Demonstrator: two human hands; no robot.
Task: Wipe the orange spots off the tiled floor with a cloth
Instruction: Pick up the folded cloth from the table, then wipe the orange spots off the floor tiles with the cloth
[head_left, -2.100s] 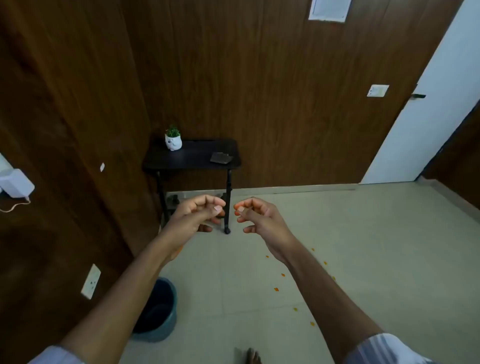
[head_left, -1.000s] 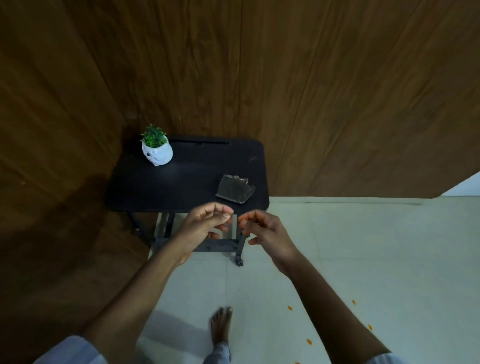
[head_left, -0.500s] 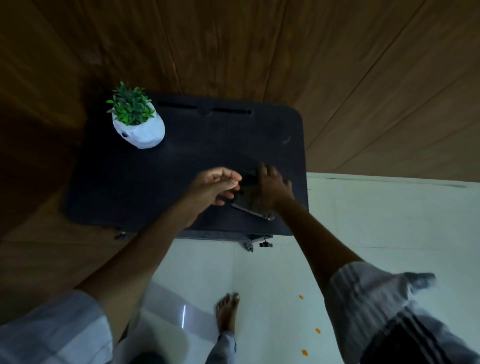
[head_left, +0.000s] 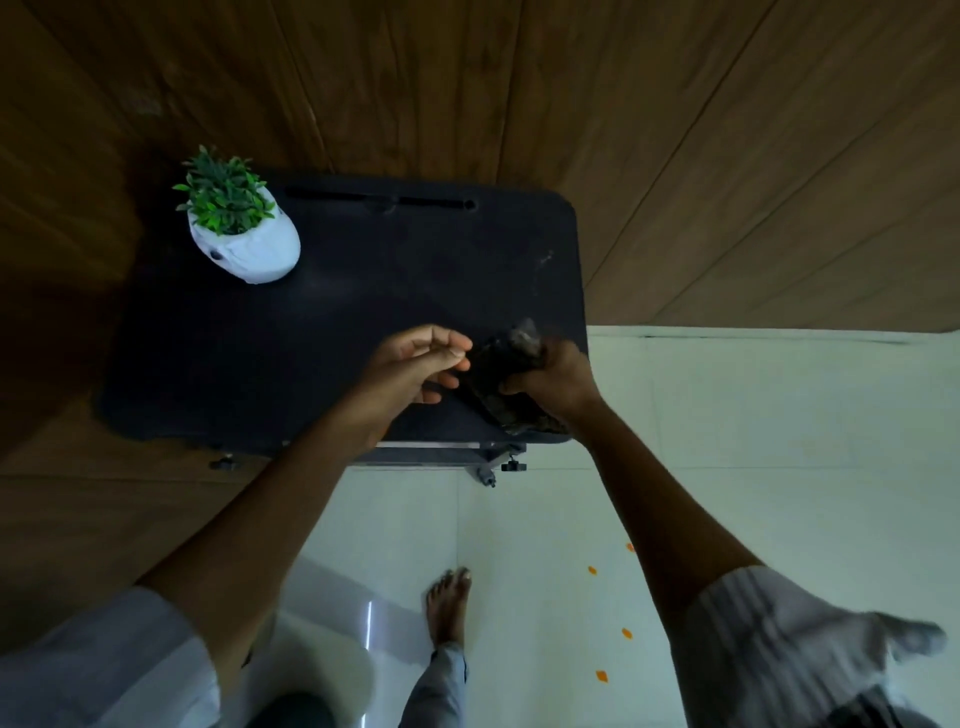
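A dark grey cloth (head_left: 501, 382) is bunched in my right hand (head_left: 558, 376), lifted slightly off the front right part of the small black table (head_left: 311, 332). My left hand (head_left: 415, 364) hovers just left of the cloth, fingers loosely curled and pinched together, holding nothing. Several small orange spots (head_left: 602, 675) lie on the pale tiled floor (head_left: 779, 441) at lower right, beside my right forearm.
A small green plant in a white pot (head_left: 241, 239) stands on the table's back left corner. Wood-panelled walls (head_left: 675, 130) close in behind and to the left. My bare foot (head_left: 449, 605) is on the floor below the table's front edge.
I have walked up to the table and leaned over it. My right hand went from lying flat on the cloth to gripping and lifting it. My left hand stayed beside it.
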